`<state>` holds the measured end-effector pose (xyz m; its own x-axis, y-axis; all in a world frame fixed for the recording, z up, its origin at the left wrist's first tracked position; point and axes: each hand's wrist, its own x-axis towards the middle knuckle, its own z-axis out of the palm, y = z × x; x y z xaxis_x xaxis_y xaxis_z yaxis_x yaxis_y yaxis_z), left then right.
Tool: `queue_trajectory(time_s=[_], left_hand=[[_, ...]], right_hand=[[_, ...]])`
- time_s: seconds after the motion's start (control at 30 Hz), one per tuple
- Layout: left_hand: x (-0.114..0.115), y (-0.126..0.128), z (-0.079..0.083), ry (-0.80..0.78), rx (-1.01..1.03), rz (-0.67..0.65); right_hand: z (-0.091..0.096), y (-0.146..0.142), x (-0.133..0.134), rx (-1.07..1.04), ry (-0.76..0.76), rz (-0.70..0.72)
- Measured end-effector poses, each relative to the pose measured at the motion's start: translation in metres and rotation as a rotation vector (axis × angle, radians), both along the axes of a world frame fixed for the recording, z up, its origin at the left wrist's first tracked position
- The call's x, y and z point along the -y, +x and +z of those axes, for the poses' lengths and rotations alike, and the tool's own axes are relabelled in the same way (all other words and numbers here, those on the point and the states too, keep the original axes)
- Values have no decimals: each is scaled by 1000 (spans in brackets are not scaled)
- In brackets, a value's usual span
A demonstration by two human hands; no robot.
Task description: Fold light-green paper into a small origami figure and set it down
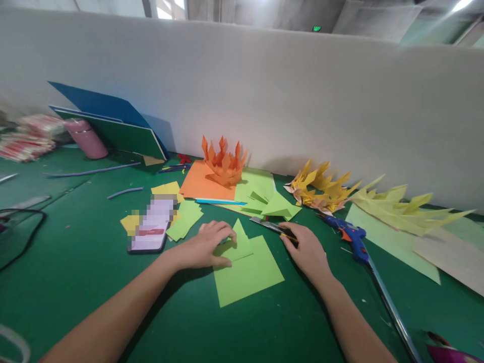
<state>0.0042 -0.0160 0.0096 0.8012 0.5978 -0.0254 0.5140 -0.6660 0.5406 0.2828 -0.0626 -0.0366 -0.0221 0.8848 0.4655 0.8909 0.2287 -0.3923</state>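
Note:
My left hand (214,244) rests at the left edge of a light green paper sheet (249,282), its thumb and curved fingers apart. Beside the fingers a smaller green paper piece with a pointed top (240,244) lies over the sheet. A bit of something teal shows under my fingertips, mostly hidden. My right hand (306,249) is closed around a utility knife (269,225), which points left just beyond the sheet. Behind the knife lie several cut green paper pieces (282,205).
A phone (155,224) and yellow and green scraps lie left. An orange paper crown (225,164) stands at the back, a yellow one (323,186) right of it. A blue glue gun (350,237) lies right. A pink bottle (86,138) leans against boards at left.

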Motion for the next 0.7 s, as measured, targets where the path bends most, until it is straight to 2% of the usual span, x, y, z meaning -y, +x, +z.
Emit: queue_trajectory(time_s=[0.1, 0.23, 0.47, 0.6, 0.7], left_hand=[[2, 1, 4, -23, -28, -42], [4, 3, 7, -8, -24, -111], [3, 3, 5, 87, 14, -88], [1, 3, 4, 57, 58, -161], [-1, 4, 2, 27, 64, -160]], right_hand=[[-2, 0, 0, 7, 34, 54], [3, -7, 3, 7, 84, 200], [11, -18, 10, 43, -18, 403], [10, -17, 10, 55, -14, 447], [8, -16, 8, 71, 0, 459]])
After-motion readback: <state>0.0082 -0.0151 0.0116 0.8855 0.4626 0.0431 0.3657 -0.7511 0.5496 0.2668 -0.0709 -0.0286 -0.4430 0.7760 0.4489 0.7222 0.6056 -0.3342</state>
